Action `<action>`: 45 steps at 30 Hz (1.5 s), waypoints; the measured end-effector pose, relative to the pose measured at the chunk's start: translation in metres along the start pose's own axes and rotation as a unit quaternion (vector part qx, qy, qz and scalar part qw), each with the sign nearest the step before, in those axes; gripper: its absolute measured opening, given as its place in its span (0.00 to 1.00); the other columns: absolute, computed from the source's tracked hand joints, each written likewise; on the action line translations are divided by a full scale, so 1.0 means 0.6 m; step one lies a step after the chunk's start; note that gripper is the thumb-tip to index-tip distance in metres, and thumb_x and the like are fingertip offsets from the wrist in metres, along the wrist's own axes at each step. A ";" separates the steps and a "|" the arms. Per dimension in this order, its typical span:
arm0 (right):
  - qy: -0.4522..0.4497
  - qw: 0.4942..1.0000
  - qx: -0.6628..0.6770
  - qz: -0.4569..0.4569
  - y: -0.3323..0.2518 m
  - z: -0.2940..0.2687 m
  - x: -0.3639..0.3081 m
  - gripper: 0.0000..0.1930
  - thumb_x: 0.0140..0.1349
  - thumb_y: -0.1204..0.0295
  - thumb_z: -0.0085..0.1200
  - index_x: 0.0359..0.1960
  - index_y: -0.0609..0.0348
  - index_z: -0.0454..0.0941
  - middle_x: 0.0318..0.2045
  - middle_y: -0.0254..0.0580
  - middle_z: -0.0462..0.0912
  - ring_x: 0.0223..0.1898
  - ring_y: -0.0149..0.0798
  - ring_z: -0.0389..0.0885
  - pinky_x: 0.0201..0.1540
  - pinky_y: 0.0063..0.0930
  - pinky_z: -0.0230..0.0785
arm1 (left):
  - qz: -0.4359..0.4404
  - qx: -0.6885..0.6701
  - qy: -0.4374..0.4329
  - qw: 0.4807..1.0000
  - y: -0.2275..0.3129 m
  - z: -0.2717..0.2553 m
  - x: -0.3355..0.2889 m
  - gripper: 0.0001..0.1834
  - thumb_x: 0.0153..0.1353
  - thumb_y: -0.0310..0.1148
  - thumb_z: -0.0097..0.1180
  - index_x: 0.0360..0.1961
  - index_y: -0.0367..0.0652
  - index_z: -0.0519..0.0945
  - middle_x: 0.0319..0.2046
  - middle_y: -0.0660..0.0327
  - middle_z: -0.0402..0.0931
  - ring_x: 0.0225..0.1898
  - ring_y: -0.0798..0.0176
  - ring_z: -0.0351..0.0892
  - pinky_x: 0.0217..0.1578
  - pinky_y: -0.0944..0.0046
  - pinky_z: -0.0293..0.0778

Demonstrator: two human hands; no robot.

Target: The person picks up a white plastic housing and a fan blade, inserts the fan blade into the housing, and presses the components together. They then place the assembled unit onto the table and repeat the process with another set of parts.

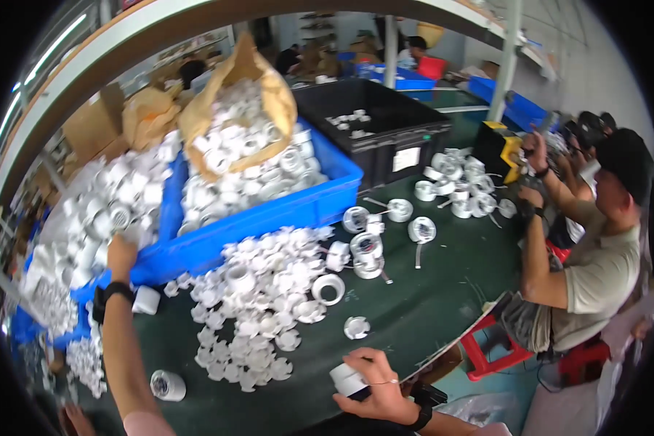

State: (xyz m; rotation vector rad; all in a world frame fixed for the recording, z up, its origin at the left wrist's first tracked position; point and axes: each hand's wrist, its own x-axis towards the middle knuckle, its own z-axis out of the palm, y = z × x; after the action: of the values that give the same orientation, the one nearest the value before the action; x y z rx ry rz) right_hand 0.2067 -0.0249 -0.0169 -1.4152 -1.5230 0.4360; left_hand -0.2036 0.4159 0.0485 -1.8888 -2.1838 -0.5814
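Observation:
My left hand [122, 258] reaches over the edge of the left blue bin, among a heap of white plastic cylindrical housings [127, 190]; its fingertips are hard to make out against them. Near the front edge of the bench, my right hand [379, 389] is closed round a white cylindrical housing [347, 379] with a dark end. Between the hands lies a spread of small white notched discs [243, 356]. A single notched disc [357, 328] sits apart, above my right hand. Another white housing [168, 386] rests on the bench right of my left forearm.
Behind the discs stands a blue bin [269, 221] with an opened brown paper bag [196, 116] of white parts. A black crate [385, 116] is beyond it. Wired round assemblies [421, 230] lie on the green bench. At right, a co-worker [596, 247] sits by a yellow-black device [495, 149].

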 end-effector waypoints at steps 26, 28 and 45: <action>-0.054 0.981 0.154 -0.101 -0.084 -0.038 0.035 0.31 0.47 0.74 0.67 0.55 0.65 0.71 0.49 0.51 0.69 0.49 0.47 0.73 0.49 0.34 0.69 | 0.123 -0.766 -0.385 0.500 0.273 -0.204 -0.609 0.41 0.56 0.39 0.62 0.64 0.27 0.58 0.64 0.49 0.59 0.64 0.52 0.62 0.63 0.56 0.58; -0.067 0.985 0.121 -0.106 -0.070 -0.041 0.032 0.33 0.48 0.74 0.67 0.57 0.67 0.68 0.53 0.52 0.69 0.49 0.46 0.74 0.47 0.31 0.73 | 0.083 -0.784 -0.398 0.469 0.267 -0.196 -0.620 0.39 0.58 0.39 0.60 0.63 0.26 0.59 0.63 0.48 0.60 0.63 0.52 0.63 0.62 0.57 0.58; -0.129 0.975 0.173 -0.061 -0.055 -0.018 0.041 0.41 0.42 0.64 0.73 0.58 0.69 0.66 0.44 0.44 0.69 0.36 0.33 0.77 0.34 0.25 0.75 | 0.116 -0.672 -0.219 0.698 0.308 -0.200 -0.665 0.16 0.66 0.33 0.45 0.50 0.33 0.72 0.41 0.55 0.74 0.41 0.65 0.73 0.43 0.66 0.68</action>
State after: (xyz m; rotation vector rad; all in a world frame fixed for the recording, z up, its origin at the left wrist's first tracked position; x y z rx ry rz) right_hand 0.2011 -0.0152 0.0242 -1.0182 -1.6349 0.7928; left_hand 0.0310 0.0258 0.0298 -3.0918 -1.5984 -2.3285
